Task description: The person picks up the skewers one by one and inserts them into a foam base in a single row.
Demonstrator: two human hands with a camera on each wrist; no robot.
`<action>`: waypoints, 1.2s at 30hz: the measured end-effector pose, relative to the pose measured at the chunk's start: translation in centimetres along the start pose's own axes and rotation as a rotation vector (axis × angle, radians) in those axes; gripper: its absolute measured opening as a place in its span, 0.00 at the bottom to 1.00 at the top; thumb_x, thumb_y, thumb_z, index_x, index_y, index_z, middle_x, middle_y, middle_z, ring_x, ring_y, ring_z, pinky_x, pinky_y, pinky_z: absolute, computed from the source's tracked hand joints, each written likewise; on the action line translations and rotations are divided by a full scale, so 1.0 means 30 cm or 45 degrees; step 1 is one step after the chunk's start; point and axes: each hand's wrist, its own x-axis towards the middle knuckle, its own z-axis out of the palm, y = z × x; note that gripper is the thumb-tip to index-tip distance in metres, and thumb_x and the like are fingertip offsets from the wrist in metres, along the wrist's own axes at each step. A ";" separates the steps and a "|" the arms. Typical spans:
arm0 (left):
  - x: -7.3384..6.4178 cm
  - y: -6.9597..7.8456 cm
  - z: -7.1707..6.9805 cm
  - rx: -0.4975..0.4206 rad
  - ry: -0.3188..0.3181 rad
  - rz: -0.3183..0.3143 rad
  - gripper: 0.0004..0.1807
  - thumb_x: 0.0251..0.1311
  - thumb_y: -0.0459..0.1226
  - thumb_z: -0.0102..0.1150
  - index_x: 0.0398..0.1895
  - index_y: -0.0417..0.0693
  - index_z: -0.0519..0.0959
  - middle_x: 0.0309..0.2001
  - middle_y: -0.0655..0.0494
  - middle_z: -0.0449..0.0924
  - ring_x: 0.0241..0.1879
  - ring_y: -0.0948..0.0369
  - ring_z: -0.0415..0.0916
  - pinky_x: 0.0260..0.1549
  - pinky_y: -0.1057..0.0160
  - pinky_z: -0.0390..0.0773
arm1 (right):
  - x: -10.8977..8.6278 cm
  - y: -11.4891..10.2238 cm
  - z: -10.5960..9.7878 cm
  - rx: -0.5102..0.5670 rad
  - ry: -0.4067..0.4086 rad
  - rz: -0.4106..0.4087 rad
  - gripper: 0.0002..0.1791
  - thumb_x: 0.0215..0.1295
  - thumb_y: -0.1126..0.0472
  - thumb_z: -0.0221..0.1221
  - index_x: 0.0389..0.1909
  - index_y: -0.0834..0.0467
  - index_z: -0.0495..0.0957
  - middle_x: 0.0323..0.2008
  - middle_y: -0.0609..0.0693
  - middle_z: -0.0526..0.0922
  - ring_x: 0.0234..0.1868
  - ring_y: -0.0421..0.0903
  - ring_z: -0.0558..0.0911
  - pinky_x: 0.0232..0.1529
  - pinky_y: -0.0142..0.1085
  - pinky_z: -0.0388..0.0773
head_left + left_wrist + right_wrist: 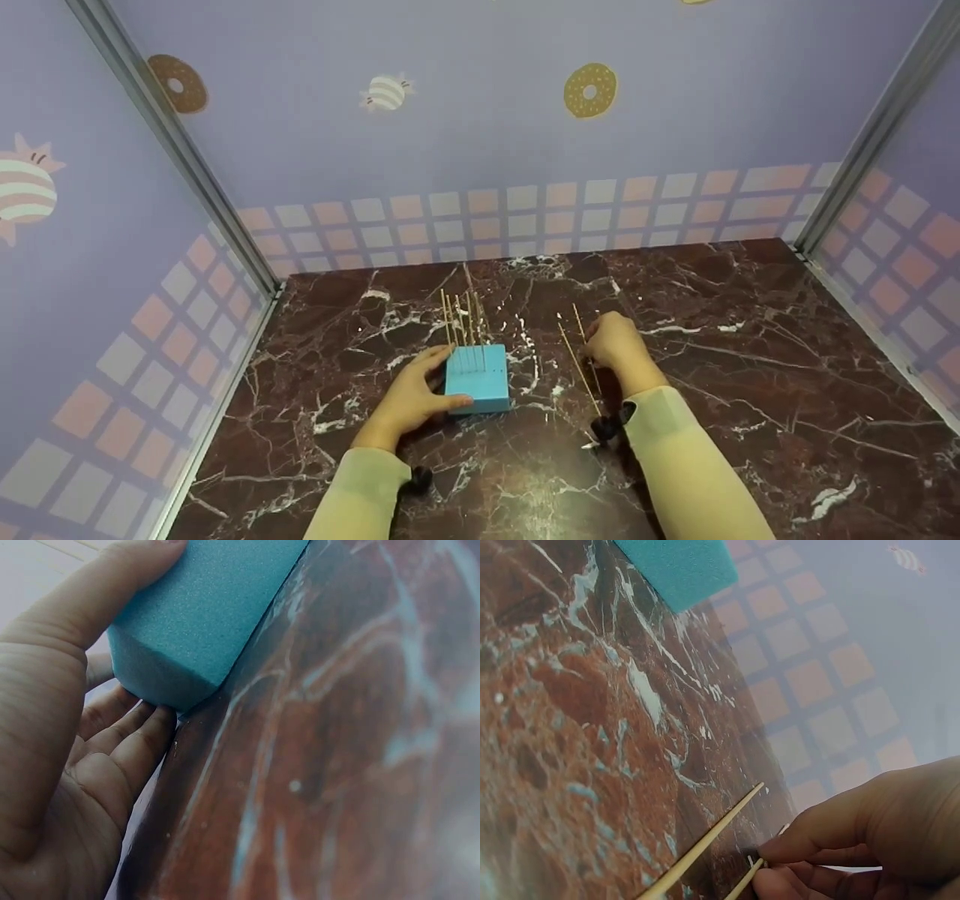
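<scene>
A light blue foam block stands on the marbled table, with several thin wooden sticks upright in its top. My left hand holds the block from the left. In the left wrist view its thumb lies on one face of the foam block, and the fingers curl round its far side. To the right of the block, my right hand pinches a thin wooden stick between thumb and fingers, low over the table. Beside that hand another stick lies on the table, pointing away from me.
Small dark holes show in the block's top, right of the standing sticks. Patterned panels enclose the back and both sides of the dark marbled table. A black wrist-worn piece sits near the right sleeve, close to the loose stick's near end.
</scene>
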 end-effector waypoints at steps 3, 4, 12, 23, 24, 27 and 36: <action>-0.001 -0.001 -0.003 0.003 -0.002 0.010 0.62 0.55 0.47 0.91 0.90 0.46 0.64 0.90 0.42 0.59 0.88 0.38 0.61 0.83 0.45 0.76 | -0.033 -0.042 -0.014 -0.091 0.029 0.022 0.03 0.64 0.67 0.71 0.36 0.64 0.89 0.41 0.64 0.93 0.33 0.54 0.89 0.38 0.45 0.90; -0.001 -0.001 -0.003 0.006 -0.003 0.010 0.62 0.55 0.47 0.91 0.90 0.46 0.64 0.90 0.42 0.59 0.88 0.39 0.61 0.83 0.45 0.75 | -0.035 -0.045 -0.013 -0.115 0.038 0.019 0.03 0.64 0.67 0.71 0.36 0.63 0.89 0.42 0.64 0.93 0.38 0.57 0.90 0.45 0.51 0.91; 0.001 -0.002 -0.001 0.029 0.027 0.009 0.61 0.55 0.47 0.91 0.89 0.45 0.66 0.90 0.42 0.60 0.88 0.38 0.61 0.84 0.44 0.74 | -0.048 -0.069 0.010 -0.265 0.086 0.024 0.05 0.66 0.69 0.65 0.30 0.64 0.85 0.44 0.68 0.93 0.51 0.71 0.92 0.65 0.68 0.86; -0.007 0.005 -0.002 0.131 0.022 -0.031 0.61 0.55 0.52 0.90 0.90 0.53 0.66 0.91 0.44 0.59 0.91 0.37 0.54 0.86 0.32 0.69 | -0.057 -0.059 0.026 -0.317 0.146 -0.023 0.12 0.67 0.71 0.61 0.47 0.74 0.87 0.48 0.74 0.92 0.50 0.75 0.92 0.50 0.64 0.93; -0.007 0.005 -0.002 0.133 0.023 -0.033 0.62 0.55 0.53 0.90 0.90 0.53 0.66 0.91 0.45 0.59 0.91 0.37 0.53 0.86 0.32 0.68 | -0.056 -0.056 0.025 -0.322 0.146 -0.023 0.13 0.66 0.71 0.62 0.47 0.74 0.87 0.49 0.74 0.91 0.51 0.75 0.91 0.52 0.65 0.92; -0.008 0.006 -0.003 0.126 0.027 -0.037 0.62 0.54 0.53 0.91 0.90 0.53 0.67 0.91 0.45 0.60 0.91 0.38 0.54 0.87 0.33 0.67 | -0.049 -0.051 0.019 -0.319 0.133 -0.015 0.16 0.63 0.69 0.66 0.49 0.74 0.86 0.50 0.74 0.91 0.53 0.75 0.91 0.55 0.66 0.91; -0.006 0.006 -0.003 0.104 0.019 -0.023 0.62 0.54 0.52 0.91 0.90 0.52 0.67 0.91 0.44 0.60 0.90 0.38 0.56 0.86 0.36 0.70 | -0.037 -0.042 -0.017 -0.291 0.090 0.006 0.20 0.62 0.64 0.73 0.50 0.72 0.84 0.53 0.73 0.90 0.57 0.73 0.90 0.62 0.65 0.89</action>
